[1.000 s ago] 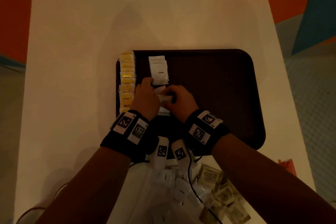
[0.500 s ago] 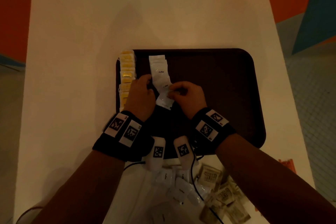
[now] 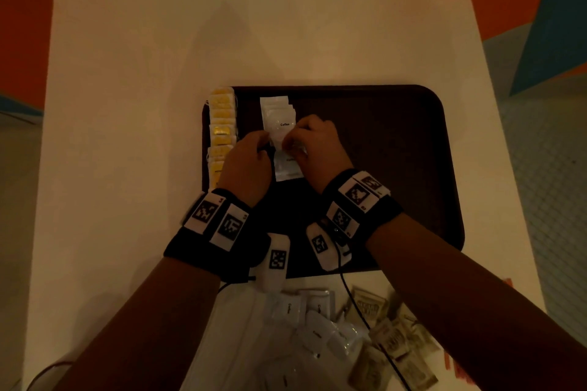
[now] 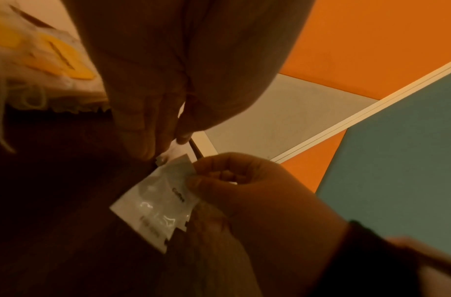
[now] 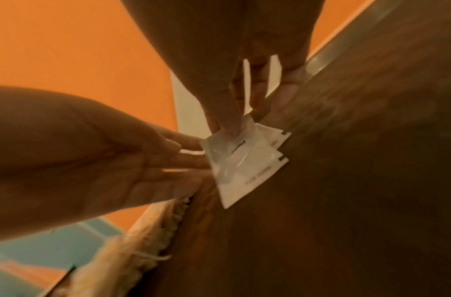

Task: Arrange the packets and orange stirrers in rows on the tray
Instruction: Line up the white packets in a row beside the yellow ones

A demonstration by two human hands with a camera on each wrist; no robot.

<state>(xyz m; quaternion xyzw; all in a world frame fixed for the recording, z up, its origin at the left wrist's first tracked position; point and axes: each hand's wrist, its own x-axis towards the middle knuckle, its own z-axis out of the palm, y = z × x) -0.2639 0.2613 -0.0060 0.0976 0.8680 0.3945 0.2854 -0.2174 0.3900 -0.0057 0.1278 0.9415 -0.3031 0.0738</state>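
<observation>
On the dark brown tray, a row of yellow packets lines the left edge. Beside it runs a row of overlapping white coffee packets. My right hand pinches a white coffee packet between thumb and fingers, low over the row's near end. My left hand has straight fingers touching that packet's left edge. Another white packet lies under it.
Loose white packets and beige packets are heaped on the white table at its near edge. Orange stirrers lie at the near right. The tray's right half is bare.
Both hands moved a little farther up the white row. The near end of the white packet now shows below them.
</observation>
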